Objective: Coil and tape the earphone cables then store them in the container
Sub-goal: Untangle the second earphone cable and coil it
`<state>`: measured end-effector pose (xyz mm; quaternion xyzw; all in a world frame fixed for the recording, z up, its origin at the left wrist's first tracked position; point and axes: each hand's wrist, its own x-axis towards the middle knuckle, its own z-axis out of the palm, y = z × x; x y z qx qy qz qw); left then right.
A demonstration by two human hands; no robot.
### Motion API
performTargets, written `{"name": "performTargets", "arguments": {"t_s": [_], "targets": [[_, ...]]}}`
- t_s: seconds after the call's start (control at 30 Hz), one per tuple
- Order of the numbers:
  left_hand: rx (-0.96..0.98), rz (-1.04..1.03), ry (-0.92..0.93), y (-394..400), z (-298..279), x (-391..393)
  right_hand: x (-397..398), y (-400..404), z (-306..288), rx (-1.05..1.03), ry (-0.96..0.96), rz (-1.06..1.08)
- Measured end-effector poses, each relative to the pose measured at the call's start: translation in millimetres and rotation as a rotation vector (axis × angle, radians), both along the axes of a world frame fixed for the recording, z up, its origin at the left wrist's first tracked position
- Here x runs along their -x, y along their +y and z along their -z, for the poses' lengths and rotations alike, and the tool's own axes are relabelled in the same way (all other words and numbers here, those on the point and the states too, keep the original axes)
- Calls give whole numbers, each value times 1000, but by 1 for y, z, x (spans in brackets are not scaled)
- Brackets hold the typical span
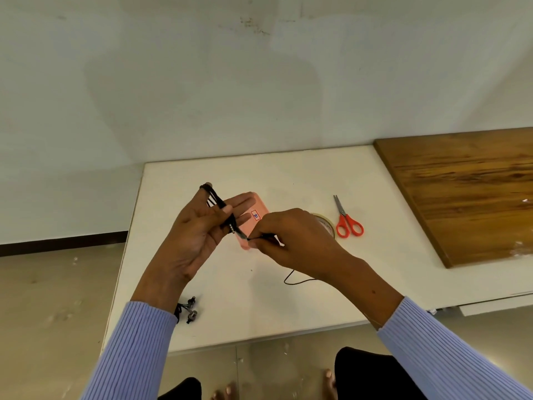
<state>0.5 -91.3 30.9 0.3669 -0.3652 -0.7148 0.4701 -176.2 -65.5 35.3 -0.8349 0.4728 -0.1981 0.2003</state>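
Observation:
A black earphone cable (219, 204) is looped several times around the fingers of my left hand (193, 235), which is raised palm-up over the white table (317, 180). My right hand (291, 238) pinches the cable's free end near the plug (234, 227). A loose stretch of the same cable (294, 280) trails below my right wrist onto the table. The pink container (253, 217) with a small label lies behind both hands, partly hidden. A second pair of earbuds (189, 310) lies by my left wrist.
A roll of clear tape (326, 222) peeks out behind my right hand. Red-handled scissors (347, 219) lie to its right. A wooden board (467, 192) covers the table's right side. The table's left edge drops to the floor.

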Motion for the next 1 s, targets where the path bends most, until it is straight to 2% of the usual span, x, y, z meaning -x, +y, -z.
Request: {"name": "performTargets", "arguments": {"t_s": [0.07, 0.13, 0.23, 0.33, 0.6, 1.0], "targets": [[-7, 23, -13, 1, 2, 1, 1, 0, -2, 19, -7, 8], [5, 92, -140, 2, 5, 4, 2, 0, -3, 46, -4, 5], [53, 265, -322, 7, 7, 4, 8, 0, -2, 46, 27, -27], [88, 453, -346, 12, 1, 1, 18, -4, -1, 46, 12, -22], [13, 759, -335, 14, 6, 5, 33, -15, -3, 45, -155, 35], [39, 983, -35, 13, 1, -2, 36, -23, 3, -109, -461, 194]]}}
